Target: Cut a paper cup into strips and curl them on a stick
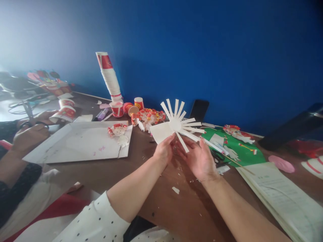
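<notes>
Near the centre of the frame, a white paper cup (176,125), cut into long strips, was held up above the brown surface (164,211). Its strips fanned out around the round base, with one broad uncut piece on the left side. The left hand (164,150) pinched the lower edge of that broad piece between its fingers. The right hand (200,159) was just beside it, palm up, its fingers loosely spread behind the lower strips; whether they touched the paper could not be told.

Small paper scraps (176,190) lay below the hands. At centre left, a paper doll (119,131) rested on a white board (73,143), and behind it a tall stack of cups (110,79) leaned toward the upper left. At the left edge, another person's hand (31,137) had scissors (29,116) near a red and white cup (67,107). A green sheet (247,158) lay at centre right, with a phone (199,111) propped against the blue wall (214,50) behind.
</notes>
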A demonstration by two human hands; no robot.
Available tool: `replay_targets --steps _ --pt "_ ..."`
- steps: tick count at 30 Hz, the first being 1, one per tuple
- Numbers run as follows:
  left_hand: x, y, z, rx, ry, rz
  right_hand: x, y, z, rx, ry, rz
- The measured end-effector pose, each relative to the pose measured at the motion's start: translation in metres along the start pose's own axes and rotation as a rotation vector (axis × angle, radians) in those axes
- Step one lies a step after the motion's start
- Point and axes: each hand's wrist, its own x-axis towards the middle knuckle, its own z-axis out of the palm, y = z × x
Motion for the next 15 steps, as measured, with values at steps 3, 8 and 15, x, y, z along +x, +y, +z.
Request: replay_targets --steps 3,8,15 --pt "-0.001 -0.001 -0.001 0.001 -0.048 0.012 0.000 -0.001 0.003 -0.014 -0.027 -0.004" --pt "-0.006 -0.002 0.001 0.069 -0.069 -0.007 -0.001 -0.005 0.005 0.011 -0.052 0.016" --pt "-0.008 -0.010 0.002 0.118 -0.010 0.098 -0.001 -0.015 0.000 0.174 -0.026 0.094"
